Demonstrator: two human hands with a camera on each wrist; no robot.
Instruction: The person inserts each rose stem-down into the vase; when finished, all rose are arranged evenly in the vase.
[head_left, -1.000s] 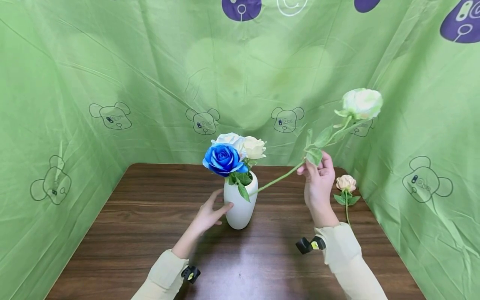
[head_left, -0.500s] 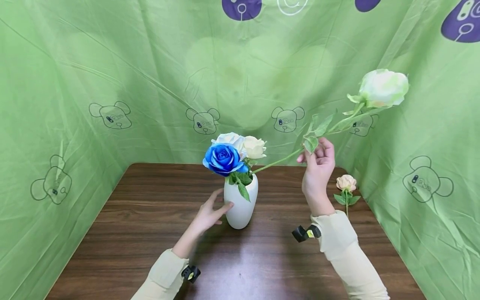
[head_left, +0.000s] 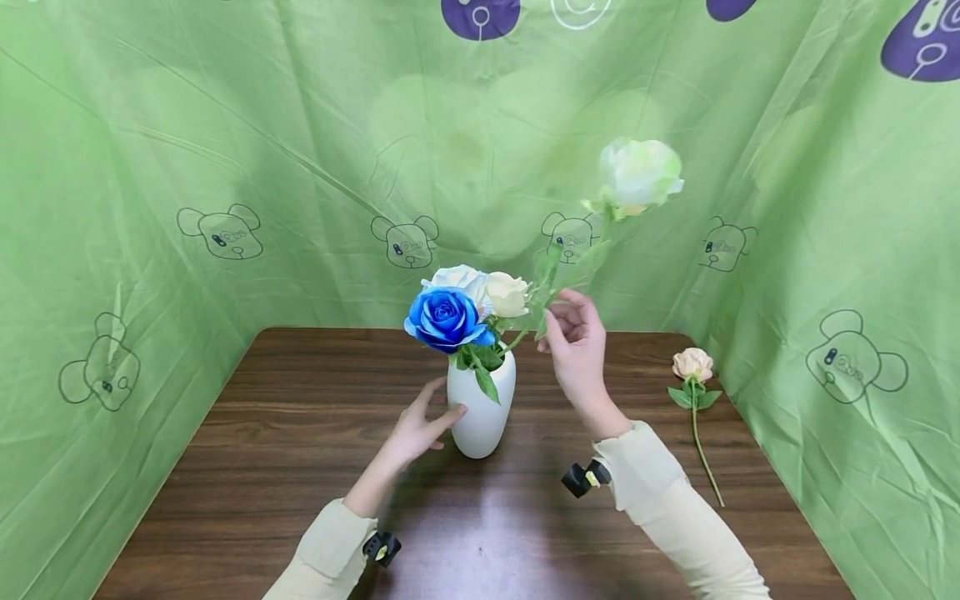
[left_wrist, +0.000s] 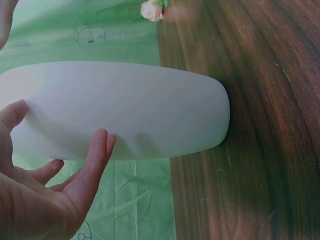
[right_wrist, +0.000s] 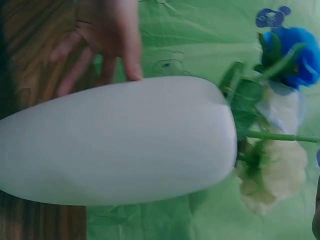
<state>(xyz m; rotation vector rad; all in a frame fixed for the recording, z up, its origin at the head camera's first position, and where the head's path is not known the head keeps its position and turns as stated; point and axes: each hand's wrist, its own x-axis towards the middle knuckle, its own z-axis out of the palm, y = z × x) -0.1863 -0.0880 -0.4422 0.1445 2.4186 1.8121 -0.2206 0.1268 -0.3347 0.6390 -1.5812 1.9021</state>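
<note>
A white vase (head_left: 482,421) stands upright on the table, holding a blue rose (head_left: 447,318), a pale blue-white rose (head_left: 459,279) and a cream rose (head_left: 507,294). The left hand (head_left: 412,427) touches the vase's left side, its thumb toward the front; in the left wrist view its fingertips (left_wrist: 101,136) meet the white wall. Right of the vase, the right hand (head_left: 579,352) pinches the leafy stem of a white-green rose (head_left: 640,175). That rose leans up to the right, blurred. In the right wrist view its green stem (right_wrist: 272,135) runs into the vase mouth; the lower end is hidden.
A peach rose (head_left: 692,367) with a long stem lies on the wooden table (head_left: 300,467) at the right. Green printed cloth (head_left: 315,167) surrounds the table at the back and both sides.
The right hand has first risen slightly, then swung left toward the vase, bringing the white-green rose more upright. Its stem end has gone from the vase's outer side to its mouth. The left hand stays put.
</note>
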